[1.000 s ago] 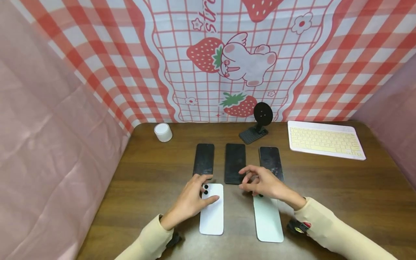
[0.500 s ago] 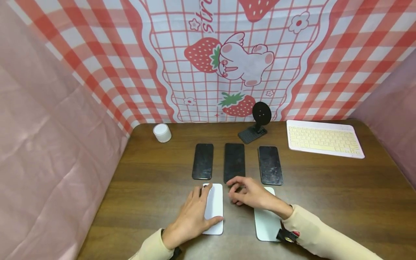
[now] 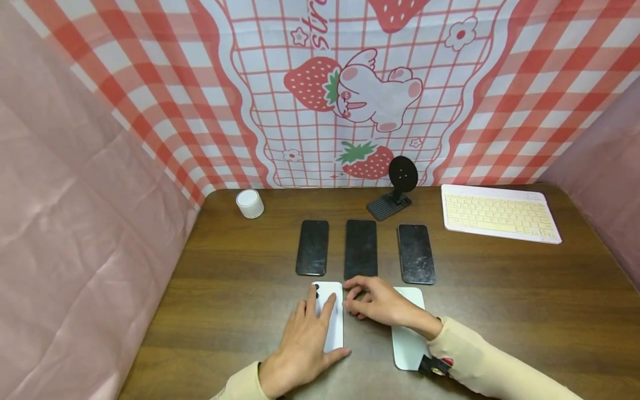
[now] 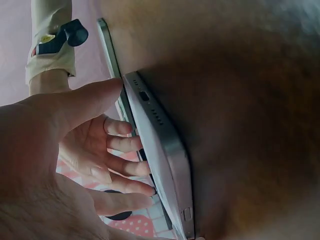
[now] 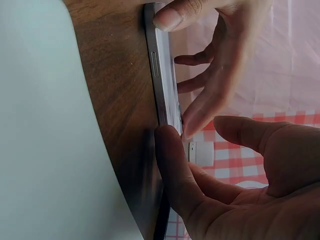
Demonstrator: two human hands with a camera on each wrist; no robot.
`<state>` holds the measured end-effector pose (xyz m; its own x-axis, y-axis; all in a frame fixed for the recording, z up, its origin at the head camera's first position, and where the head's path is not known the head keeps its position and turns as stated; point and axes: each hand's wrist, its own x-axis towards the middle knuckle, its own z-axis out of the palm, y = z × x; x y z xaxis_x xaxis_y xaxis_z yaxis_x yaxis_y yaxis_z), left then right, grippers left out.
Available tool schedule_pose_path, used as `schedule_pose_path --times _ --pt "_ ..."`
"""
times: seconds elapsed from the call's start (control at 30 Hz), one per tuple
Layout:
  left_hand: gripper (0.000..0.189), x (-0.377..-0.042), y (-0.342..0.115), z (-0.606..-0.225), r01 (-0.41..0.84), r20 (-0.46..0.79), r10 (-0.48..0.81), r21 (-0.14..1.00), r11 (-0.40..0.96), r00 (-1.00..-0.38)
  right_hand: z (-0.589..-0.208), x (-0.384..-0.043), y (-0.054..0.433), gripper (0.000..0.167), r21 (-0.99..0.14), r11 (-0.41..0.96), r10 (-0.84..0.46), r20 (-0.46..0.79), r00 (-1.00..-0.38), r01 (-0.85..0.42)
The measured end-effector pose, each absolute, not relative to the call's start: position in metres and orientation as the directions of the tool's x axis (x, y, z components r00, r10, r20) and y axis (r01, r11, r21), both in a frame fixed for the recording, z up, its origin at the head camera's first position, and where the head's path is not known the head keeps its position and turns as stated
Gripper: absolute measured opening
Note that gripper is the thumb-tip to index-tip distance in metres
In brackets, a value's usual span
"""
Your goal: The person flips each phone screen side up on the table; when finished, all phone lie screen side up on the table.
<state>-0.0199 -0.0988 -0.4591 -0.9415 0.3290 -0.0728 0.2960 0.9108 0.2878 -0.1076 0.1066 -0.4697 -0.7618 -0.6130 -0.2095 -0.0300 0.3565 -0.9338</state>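
Observation:
A white phone (image 3: 337, 328) lies back side up on the table, its camera lenses at the far left corner. My left hand (image 3: 302, 347) is spread over it, fingers on the back and thumb at the lower right corner. In the left wrist view that thumb sits right at the edge beside the charging port. Fingers loosely bent, my right hand (image 3: 377, 303) is at the phone's upper right side. The right wrist view has one of its fingertips (image 5: 167, 135) against the phone's corner, thumb apart. Below my right wrist lies a pale green phone (image 3: 407, 341), partly covered.
Three dark phones stand in a row behind: left (image 3: 312, 247), middle (image 3: 361, 249) and right (image 3: 416, 254). Farther back are a white cylinder (image 3: 250, 204), a black folding stand (image 3: 395, 194) and a keyboard (image 3: 500, 214) with yellow keys. A patterned cloth (image 3: 280, 128) hangs behind the table.
My right hand has moved left and nearer, from above the pale green phone to the white phone's side. My left hand has slid down, its fingers now spread along the white phone.

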Motion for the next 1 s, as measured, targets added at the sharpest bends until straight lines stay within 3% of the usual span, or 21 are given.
schedule_pose_path --times 1.0 --pt "0.1 -0.016 -0.087 -0.465 0.304 -0.025 0.318 0.233 0.924 -0.948 -0.473 -0.107 0.099 0.051 -0.923 0.38 -0.592 -0.193 -0.782 -0.06"
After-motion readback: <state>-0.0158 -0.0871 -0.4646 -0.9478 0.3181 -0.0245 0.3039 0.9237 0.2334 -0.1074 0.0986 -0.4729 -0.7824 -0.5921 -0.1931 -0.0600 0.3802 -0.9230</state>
